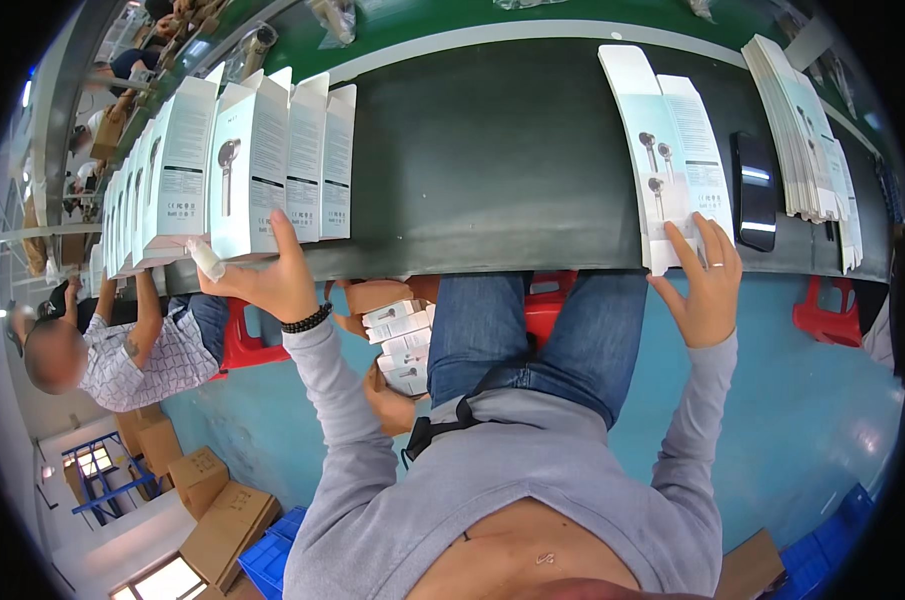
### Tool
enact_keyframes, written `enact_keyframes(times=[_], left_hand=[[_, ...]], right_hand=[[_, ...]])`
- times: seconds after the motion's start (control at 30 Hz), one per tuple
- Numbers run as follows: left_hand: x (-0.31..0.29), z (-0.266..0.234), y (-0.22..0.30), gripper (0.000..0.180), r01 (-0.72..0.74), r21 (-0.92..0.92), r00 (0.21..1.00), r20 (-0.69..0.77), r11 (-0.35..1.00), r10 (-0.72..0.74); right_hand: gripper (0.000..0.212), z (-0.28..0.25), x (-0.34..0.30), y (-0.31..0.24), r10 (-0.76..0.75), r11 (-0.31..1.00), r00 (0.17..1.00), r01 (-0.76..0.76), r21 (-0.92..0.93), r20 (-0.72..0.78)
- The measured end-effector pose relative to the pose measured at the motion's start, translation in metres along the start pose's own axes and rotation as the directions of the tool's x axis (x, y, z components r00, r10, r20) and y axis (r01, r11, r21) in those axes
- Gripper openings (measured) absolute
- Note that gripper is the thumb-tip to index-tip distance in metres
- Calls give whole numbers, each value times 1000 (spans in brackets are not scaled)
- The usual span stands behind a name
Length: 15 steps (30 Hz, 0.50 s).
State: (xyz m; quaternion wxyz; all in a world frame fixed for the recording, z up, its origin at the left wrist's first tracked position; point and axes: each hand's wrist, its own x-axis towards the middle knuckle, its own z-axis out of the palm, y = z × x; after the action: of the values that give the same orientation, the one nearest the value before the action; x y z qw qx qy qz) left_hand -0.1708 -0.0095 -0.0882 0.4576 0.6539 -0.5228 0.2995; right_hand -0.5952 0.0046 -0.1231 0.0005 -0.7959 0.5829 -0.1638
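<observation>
While the left hand (pixel 272 280) is touching the lower end of an upright pale box (pixel 250 175), its index finger is lying along the front and its white-wrapped thumb is sitting at the lower left corner; whether the two are gripping it, I cannot tell. That box is standing in a row of similar boxes (pixel 177 165) at the left of the dark worktop (pixel 482 160). On the right side of the worktop, a flattened carton (pixel 667 180) is lying near the front edge. The right hand (pixel 707 285) is resting its spread, unclenched fingers on the carton's near end, with the thumb sitting at the edge. Just right of it a black phone (pixel 755 190) is lying, and beyond that a stack of flat cartons (pixel 797 135) is resting
</observation>
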Motion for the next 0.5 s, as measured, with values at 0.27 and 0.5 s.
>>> enact_keyframes(times=[0.27,0.5], left_hand=[[14,5,4,79,-3,246,999,-51,969,16],[2,-29,68,118,-446,-35,892,61,894,448]], right_hand=[[38,-16,3,3,-142,980,985,154,127,-95],[19,-21,-23,-24,429,801,427,228,554,-796]])
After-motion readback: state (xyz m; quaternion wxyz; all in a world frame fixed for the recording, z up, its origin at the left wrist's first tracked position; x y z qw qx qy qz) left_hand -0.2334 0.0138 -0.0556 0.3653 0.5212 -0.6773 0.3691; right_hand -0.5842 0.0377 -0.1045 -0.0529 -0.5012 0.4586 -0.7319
